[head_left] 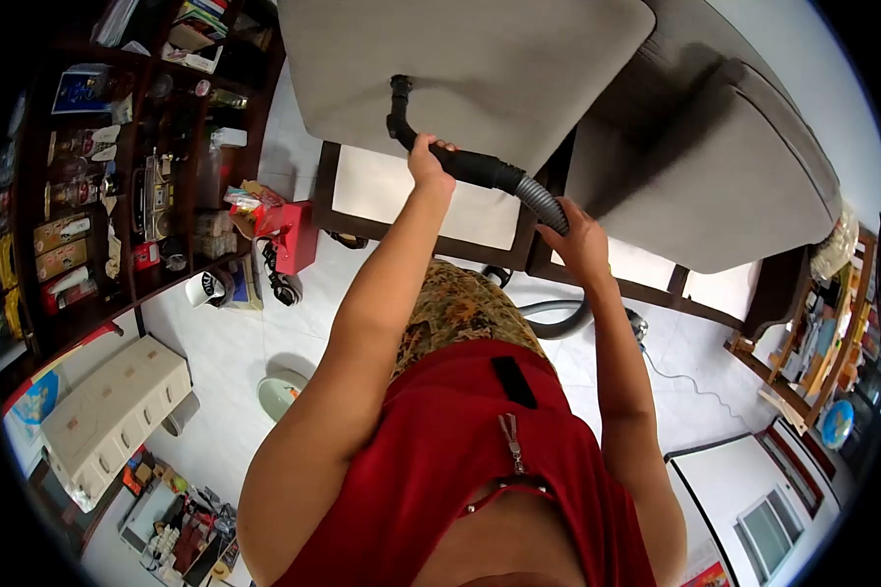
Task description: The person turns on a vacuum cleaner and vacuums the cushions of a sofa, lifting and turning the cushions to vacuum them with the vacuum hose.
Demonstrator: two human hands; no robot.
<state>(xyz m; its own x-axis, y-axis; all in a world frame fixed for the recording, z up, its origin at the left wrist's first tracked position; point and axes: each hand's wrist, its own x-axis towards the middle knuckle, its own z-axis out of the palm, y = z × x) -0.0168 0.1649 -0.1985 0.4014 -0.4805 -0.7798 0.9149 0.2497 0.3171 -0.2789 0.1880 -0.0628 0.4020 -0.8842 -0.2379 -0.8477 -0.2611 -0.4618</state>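
My left hand (429,164) is closed around the black handle of a vacuum cleaner tube (475,168). From there the bent black tube runs up to a small nozzle (400,84), which touches the grey sofa cushion (489,59). My right hand (579,243) wraps round the ribbed grey hose (540,203) just behind the handle. Its lower loop (558,321) hangs beside my legs, near the partly hidden vacuum body (636,323) on the floor.
A second cushion (715,176) leans at the right on the dark wooden sofa frame (470,247). Dark shelves (142,284) full of items stand at the left, with a red box (297,238) beside them. A cable (700,382) crosses the tiled floor.
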